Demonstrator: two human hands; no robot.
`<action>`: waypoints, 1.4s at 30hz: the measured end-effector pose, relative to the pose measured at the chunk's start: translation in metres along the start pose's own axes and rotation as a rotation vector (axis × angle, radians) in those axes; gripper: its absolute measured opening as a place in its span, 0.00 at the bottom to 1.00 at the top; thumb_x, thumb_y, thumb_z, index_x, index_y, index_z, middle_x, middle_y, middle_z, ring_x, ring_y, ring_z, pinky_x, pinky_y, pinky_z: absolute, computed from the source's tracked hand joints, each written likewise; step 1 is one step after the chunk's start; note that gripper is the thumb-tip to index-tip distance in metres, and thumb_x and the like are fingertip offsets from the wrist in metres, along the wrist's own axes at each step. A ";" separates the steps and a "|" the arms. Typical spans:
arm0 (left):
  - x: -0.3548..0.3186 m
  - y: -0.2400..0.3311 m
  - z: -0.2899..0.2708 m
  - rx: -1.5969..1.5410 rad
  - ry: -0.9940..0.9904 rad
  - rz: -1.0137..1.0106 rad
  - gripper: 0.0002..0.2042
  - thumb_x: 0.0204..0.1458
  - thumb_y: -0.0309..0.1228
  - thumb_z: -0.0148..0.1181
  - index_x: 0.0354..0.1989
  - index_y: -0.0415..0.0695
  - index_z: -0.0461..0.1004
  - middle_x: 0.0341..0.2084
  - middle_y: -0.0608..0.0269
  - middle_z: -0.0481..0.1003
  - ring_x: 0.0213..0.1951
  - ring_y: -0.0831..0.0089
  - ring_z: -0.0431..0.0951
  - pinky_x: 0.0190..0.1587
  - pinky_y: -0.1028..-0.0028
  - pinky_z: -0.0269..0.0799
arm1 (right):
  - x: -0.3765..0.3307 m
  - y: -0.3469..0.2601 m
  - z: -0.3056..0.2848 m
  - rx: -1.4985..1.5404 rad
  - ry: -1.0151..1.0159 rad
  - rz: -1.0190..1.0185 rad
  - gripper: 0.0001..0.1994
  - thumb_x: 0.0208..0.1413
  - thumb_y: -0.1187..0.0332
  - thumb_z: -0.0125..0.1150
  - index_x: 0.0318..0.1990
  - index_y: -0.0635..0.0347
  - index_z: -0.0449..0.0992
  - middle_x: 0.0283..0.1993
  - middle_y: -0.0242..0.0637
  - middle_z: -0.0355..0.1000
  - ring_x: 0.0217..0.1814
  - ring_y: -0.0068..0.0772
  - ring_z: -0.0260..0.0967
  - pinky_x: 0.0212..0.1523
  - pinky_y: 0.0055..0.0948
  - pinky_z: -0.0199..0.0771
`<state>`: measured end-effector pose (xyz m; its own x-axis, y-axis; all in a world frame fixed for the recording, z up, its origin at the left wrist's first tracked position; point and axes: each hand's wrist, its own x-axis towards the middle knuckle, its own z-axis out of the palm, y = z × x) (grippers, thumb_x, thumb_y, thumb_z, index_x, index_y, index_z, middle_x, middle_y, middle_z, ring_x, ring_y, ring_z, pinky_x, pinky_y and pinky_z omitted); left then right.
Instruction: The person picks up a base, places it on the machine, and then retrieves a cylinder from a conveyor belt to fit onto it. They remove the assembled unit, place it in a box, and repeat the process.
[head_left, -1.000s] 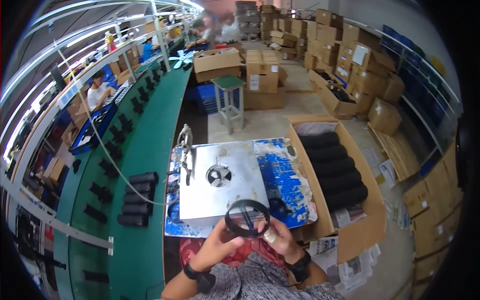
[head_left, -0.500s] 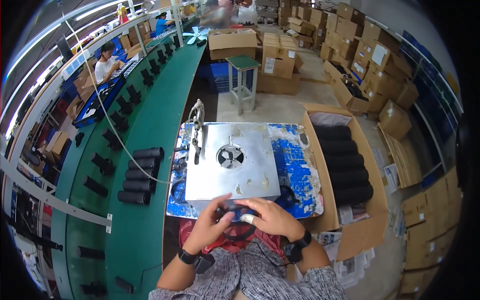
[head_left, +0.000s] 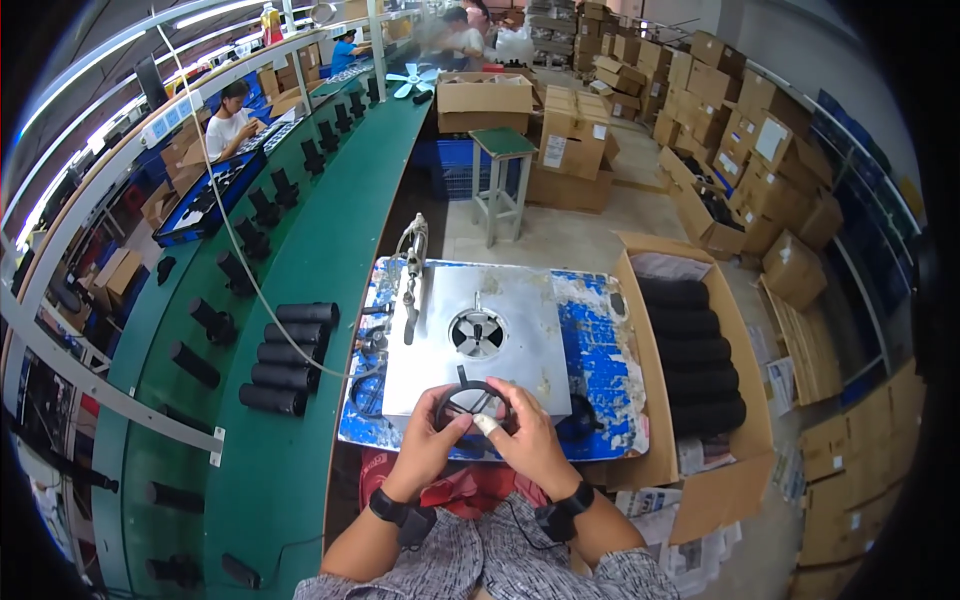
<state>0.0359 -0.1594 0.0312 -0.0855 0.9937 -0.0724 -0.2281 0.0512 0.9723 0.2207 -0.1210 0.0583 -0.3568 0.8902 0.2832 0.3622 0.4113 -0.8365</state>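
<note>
Both my hands grip a black plastic ring point(head_left: 497, 388) with a short tab, near the front edge of a silver metal box point(head_left: 420, 350). My left hand point(head_left: 428, 440) curls around the ring's left side, thumb at its lower rim. On the opposite side, my right hand point(head_left: 530, 435) holds the rim between thumb and fingers; a white wrap covers the thumb. A round opening in the box top shows a jawed metal chuck point(head_left: 478, 333), just beyond the ring. Beside it on the left stands a metal air-driven tool point(head_left: 414, 262) with a hose.
The box rests on a worn blue board point(head_left: 610, 375). To the right, an open carton point(head_left: 645, 400) holds several black cylinders point(head_left: 690, 350). A green conveyor point(head_left: 270, 480) on the left carries more black tubes point(head_left: 275, 398). A green-topped stool point(head_left: 502, 142) stands ahead; two co-workers sit beyond the conveyor.
The black ring, earlier mostly hidden low between my hands, is now turned up into view. Both hands have closed around its sides. The whole view has shifted slightly.
</note>
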 end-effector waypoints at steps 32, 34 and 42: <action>0.137 -0.009 -0.038 1.168 0.281 0.501 0.18 0.59 0.37 0.70 0.57 0.48 0.83 0.52 0.51 0.74 0.52 0.50 0.75 0.54 0.49 0.68 | 0.142 0.064 -0.001 -0.525 -0.180 0.050 0.41 0.48 0.50 0.77 0.69 0.61 0.73 0.63 0.55 0.69 0.67 0.63 0.70 0.66 0.52 0.75; 0.125 0.007 -0.059 1.136 0.280 0.588 0.16 0.60 0.35 0.68 0.56 0.49 0.83 0.48 0.53 0.76 0.51 0.51 0.76 0.53 0.51 0.69 | 0.144 0.068 -0.006 -0.531 -0.182 0.022 0.44 0.46 0.47 0.79 0.69 0.61 0.73 0.64 0.54 0.68 0.69 0.62 0.68 0.68 0.52 0.73; 0.176 -0.001 -0.179 1.263 0.420 0.529 0.15 0.49 0.28 0.74 0.47 0.50 0.83 0.46 0.57 0.76 0.52 0.53 0.77 0.52 0.53 0.69 | 0.140 0.079 -0.002 -0.513 -0.142 -0.068 0.49 0.41 0.43 0.82 0.69 0.59 0.72 0.60 0.49 0.68 0.67 0.57 0.68 0.70 0.49 0.68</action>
<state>-0.1522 -0.0028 -0.0218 -0.2125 0.8325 0.5116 0.9014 -0.0352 0.4316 0.2013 0.0370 0.0326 -0.4939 0.8378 0.2327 0.6960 0.5413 -0.4717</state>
